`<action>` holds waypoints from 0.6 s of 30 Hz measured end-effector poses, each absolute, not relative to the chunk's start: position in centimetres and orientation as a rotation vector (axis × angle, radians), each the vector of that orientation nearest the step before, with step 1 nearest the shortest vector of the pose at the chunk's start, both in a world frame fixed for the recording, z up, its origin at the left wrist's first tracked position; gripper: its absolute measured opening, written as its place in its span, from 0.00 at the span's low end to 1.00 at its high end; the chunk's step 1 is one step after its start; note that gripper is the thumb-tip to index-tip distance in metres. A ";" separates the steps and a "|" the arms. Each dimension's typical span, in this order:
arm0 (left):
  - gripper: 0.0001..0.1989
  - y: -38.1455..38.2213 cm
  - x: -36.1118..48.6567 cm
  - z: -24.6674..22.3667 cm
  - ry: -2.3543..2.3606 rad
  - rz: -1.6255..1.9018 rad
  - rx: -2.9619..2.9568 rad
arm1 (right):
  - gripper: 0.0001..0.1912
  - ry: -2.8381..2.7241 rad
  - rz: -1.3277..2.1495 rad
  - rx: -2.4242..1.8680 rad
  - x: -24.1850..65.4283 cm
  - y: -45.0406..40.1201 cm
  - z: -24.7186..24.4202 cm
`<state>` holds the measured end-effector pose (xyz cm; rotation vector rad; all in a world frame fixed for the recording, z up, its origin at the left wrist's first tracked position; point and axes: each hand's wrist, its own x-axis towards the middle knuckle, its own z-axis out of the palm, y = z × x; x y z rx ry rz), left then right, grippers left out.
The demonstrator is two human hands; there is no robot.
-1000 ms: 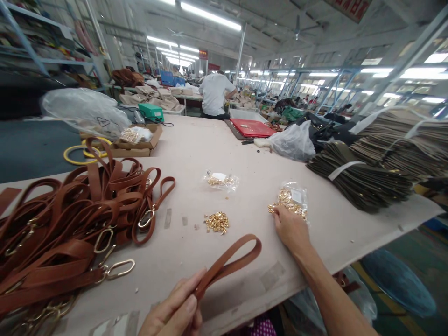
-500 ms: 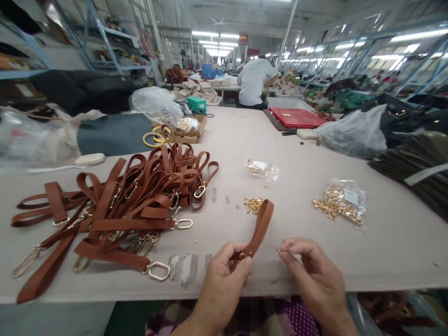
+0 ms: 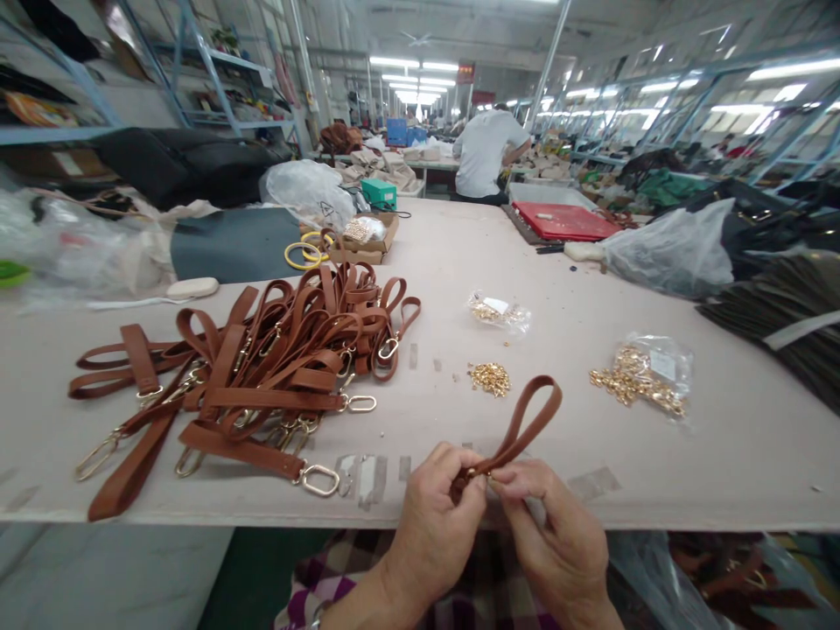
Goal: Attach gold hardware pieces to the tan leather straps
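Left grip [image 3: 439,516] holds the brown strap [image 3: 508,454], its loop rising just beyond; right grip [image 3: 557,529] meets it, whether pinching I can't tell. Keep both layers steady, flush!

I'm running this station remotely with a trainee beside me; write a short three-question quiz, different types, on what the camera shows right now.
1. True or false: the right hand is inside a plastic bag.
2. Which colour are the rings beside the cardboard box?
A) red B) yellow C) blue
3. Fill the gap: the pile of brown straps lies to the ____ of the loose gold pieces.

Key:
1. False; the right hand is at the looped brown strap that the left hand holds.
2. B
3. left
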<state>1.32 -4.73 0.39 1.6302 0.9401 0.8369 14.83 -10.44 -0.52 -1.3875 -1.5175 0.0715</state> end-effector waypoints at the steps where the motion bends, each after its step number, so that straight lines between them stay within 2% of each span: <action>1: 0.08 -4.8 1.3 0.5 0.932 0.832 1.652 | 0.09 -1.493 0.058 -1.405 14.7 -10.6 -0.5; 7: 0.11 -4.9 1.0 1.1 0.830 0.810 1.696 | 0.00 -1.266 0.101 -1.579 14.3 -11.3 -1.5; 14: 0.12 -6.8 1.1 1.3 0.763 0.854 1.733 | 0.19 -0.729 0.491 -1.431 13.8 -13.2 -2.3; 18: 0.16 -7.7 2.0 0.6 0.658 0.921 1.745 | 0.18 -0.649 0.746 -1.600 15.2 -15.4 -4.5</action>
